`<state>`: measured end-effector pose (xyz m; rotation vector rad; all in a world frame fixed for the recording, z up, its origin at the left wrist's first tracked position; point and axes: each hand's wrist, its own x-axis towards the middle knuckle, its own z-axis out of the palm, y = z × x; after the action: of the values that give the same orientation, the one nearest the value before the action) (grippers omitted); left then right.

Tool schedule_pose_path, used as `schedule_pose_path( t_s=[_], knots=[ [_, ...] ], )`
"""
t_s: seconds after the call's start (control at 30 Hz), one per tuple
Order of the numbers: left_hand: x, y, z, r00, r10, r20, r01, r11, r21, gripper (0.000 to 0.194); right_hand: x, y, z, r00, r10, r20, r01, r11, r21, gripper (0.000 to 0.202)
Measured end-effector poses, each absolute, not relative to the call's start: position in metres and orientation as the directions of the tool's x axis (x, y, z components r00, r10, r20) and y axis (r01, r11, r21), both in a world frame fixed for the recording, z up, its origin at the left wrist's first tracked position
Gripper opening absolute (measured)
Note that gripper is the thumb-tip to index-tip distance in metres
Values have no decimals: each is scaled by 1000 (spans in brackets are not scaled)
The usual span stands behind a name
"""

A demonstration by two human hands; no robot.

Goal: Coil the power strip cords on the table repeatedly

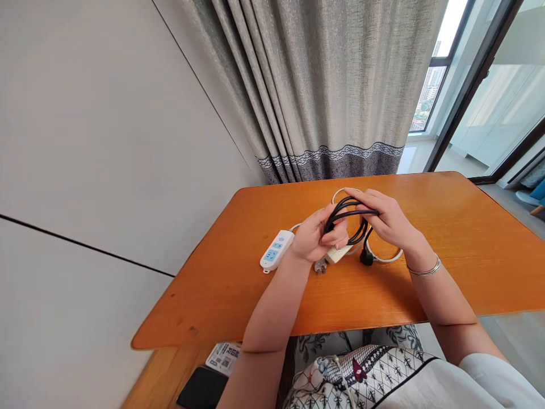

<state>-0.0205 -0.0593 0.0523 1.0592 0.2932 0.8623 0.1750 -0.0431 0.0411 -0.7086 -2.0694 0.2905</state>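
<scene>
A black power cable [352,213], looped into a coil, is held above the table between my two hands. My left hand [317,234] wraps its fingers round the left side of the loops. On the right side, my right hand [383,216] has its fingers closed over the cable. The cable's black plug [366,257] hangs below, close to the tabletop. Under my hands lie a cream-white block [338,254], partly hidden, a grey plug [321,266] and a white cord [389,260]. Left of my left hand lies a white power strip [276,250] with blue sockets.
The orange wooden table [230,284] has rounded corners. Behind it hangs a grey curtain [340,85], with a pale wall [106,142] at left and a glass door at right. Below the front edge lie a black flat object [203,389] and a printed card [224,358].
</scene>
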Motion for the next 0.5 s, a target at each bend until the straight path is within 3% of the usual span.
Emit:
schedule_pose_path(
  t_s=[0.13,0.3,0.5],
  knots=[
    [-19,-60,49,678,699,227,-465,169,869,47,180,-42,44,-464,668,582,255,730,-634,39],
    [-19,-62,50,697,698,164,-400,188,897,44,184,-46,51,-525,722,451,19,539,-842,22],
    [-21,-62,52,670,728,146,-406,194,893,40,178,-52,50,-528,735,425,-209,373,-904,44]
  ],
)
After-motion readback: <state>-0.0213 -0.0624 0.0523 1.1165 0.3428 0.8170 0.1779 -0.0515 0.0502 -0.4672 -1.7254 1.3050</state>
